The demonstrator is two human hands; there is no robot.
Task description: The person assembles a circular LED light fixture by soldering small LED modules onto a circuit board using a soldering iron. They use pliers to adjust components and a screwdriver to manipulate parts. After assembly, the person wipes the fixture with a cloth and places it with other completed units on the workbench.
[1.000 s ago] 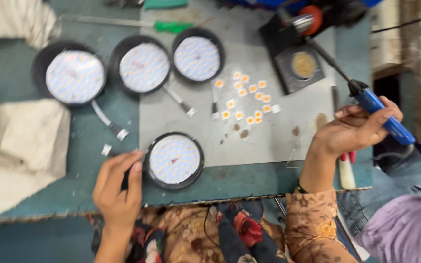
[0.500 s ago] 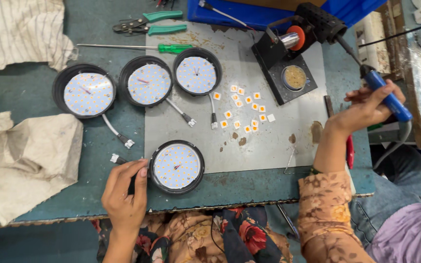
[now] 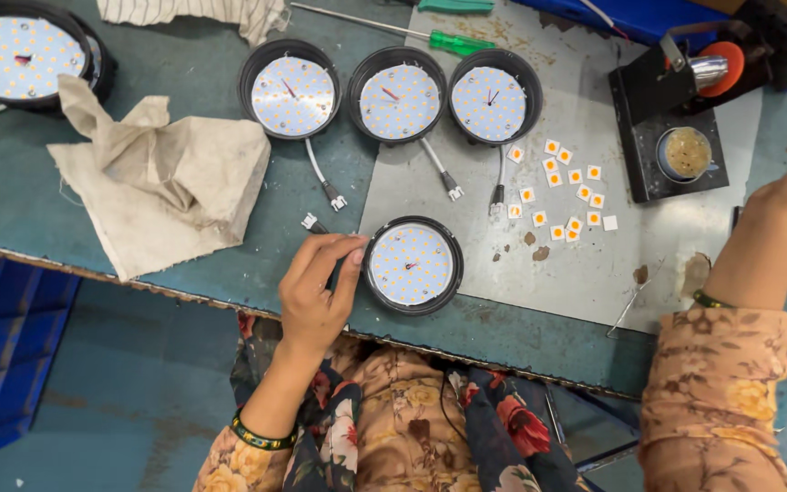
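No packages, labels, signs or screens show anywhere in this view.
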